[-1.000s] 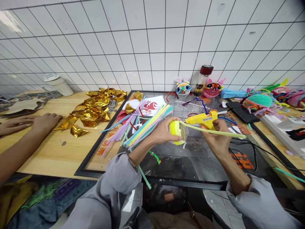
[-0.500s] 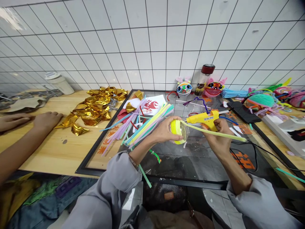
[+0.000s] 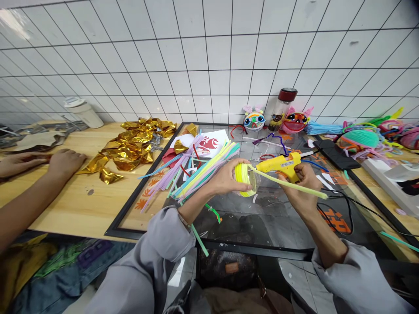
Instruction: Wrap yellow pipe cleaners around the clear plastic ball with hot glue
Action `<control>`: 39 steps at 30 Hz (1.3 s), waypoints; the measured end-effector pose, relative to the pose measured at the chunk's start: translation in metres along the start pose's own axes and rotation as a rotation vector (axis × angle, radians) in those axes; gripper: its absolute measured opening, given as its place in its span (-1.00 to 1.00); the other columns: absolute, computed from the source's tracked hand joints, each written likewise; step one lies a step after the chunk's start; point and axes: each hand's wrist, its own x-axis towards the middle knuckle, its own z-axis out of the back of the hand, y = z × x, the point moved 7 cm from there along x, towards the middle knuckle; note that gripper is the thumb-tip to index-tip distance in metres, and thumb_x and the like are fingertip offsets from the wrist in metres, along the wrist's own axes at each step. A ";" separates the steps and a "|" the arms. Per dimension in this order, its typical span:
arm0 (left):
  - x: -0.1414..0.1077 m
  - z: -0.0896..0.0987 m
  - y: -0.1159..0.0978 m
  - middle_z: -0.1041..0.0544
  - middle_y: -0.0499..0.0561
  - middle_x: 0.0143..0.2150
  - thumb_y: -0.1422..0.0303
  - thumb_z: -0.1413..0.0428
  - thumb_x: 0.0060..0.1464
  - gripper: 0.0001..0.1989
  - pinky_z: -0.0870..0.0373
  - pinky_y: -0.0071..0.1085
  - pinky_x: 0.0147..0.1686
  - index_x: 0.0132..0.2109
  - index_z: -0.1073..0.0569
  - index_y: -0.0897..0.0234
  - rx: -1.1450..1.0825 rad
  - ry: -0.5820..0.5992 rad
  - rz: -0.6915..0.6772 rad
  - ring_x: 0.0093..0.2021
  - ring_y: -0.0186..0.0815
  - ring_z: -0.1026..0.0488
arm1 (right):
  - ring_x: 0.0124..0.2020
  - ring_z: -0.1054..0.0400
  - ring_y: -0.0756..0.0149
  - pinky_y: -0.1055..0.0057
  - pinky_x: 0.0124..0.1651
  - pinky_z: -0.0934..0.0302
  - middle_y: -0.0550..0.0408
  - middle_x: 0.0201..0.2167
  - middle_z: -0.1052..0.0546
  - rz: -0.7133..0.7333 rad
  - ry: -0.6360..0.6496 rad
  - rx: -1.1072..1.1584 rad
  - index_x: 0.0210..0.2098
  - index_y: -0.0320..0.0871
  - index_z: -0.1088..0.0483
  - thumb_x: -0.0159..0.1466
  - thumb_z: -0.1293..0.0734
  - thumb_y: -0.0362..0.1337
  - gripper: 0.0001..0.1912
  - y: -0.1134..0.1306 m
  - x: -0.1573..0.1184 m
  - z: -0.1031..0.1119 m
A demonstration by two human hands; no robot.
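Note:
My left hand (image 3: 229, 176) grips a clear round ball (image 3: 254, 182) partly wound with yellow pipe cleaner (image 3: 242, 178). A loose pale-yellow end (image 3: 294, 186) of the pipe cleaner sticks out to the right, passing in front of my right hand. In my right hand (image 3: 299, 185) is a yellow hot glue gun (image 3: 278, 164), its nozzle pointing left at the top edge of the winding. A white glue stick (image 3: 307, 154) protrudes from its back. Whether the nozzle touches the ball I cannot tell.
Pastel pipe cleaners (image 3: 206, 170) lie left of my hands on a black-framed glass panel (image 3: 262, 226). Crumpled gold foil (image 3: 131, 150) is farther left, near another person's hands (image 3: 67, 165). Two decorated balls (image 3: 254, 120) and a bottle (image 3: 282, 109) stand by the wall. A black phone (image 3: 337, 154) and cables lie right.
The loose end of the pipe cleaner has swung slightly down and left. Both hands keep almost the same place, with the glue gun still at the ball.

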 end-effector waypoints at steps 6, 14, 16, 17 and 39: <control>0.000 0.000 0.003 -0.47 0.03 -0.03 0.33 -0.39 -0.29 -0.29 -0.35 -0.40 -0.13 0.08 -0.40 0.29 -0.050 -0.004 0.025 -0.15 -0.29 -0.40 | -0.51 -0.35 0.30 0.34 -0.38 -0.30 0.21 -0.51 -0.41 0.026 0.016 0.001 -0.34 -0.09 -0.30 -0.05 -0.40 -0.15 -0.69 0.001 -0.001 -0.001; 0.002 0.001 0.006 -0.45 0.00 -0.12 0.30 -0.41 -0.33 -0.28 -0.31 -0.43 -0.21 0.05 -0.40 0.30 -0.125 -0.005 0.044 -0.24 -0.36 -0.35 | -0.51 -0.36 0.30 0.34 -0.39 -0.29 0.20 -0.52 -0.42 0.020 0.020 0.010 -0.35 -0.10 -0.32 -0.05 -0.40 -0.13 -0.70 0.002 -0.001 -0.001; 0.003 0.001 0.007 -0.45 -0.01 -0.14 0.30 -0.41 -0.33 -0.28 -0.30 -0.44 -0.22 0.05 -0.39 0.30 -0.142 -0.003 0.044 -0.25 -0.36 -0.35 | -0.51 -0.37 0.29 0.34 -0.40 -0.29 0.19 -0.51 -0.43 0.019 0.029 0.018 -0.36 -0.10 -0.32 -0.05 -0.39 -0.13 -0.70 0.002 -0.001 -0.001; 0.003 0.001 0.007 -0.45 -0.01 -0.14 0.30 -0.41 -0.33 -0.28 -0.30 -0.44 -0.23 0.05 -0.40 0.30 -0.146 -0.003 0.045 -0.25 -0.36 -0.35 | -0.51 -0.37 0.29 0.34 -0.41 -0.29 0.19 -0.51 -0.44 0.021 0.029 0.016 -0.36 -0.10 -0.32 -0.05 -0.39 -0.13 -0.71 0.002 -0.001 -0.001; 0.003 0.000 0.005 -0.46 0.06 -0.02 0.28 -0.38 -0.30 -0.26 -0.35 -0.36 -0.09 0.10 -0.38 0.30 -0.041 0.014 0.004 -0.12 -0.26 -0.40 | -0.54 -0.32 0.30 0.35 -0.42 -0.25 0.18 -0.55 -0.44 -0.023 0.039 -0.068 -0.35 -0.10 -0.33 -0.03 -0.41 -0.05 -0.65 0.000 -0.001 -0.003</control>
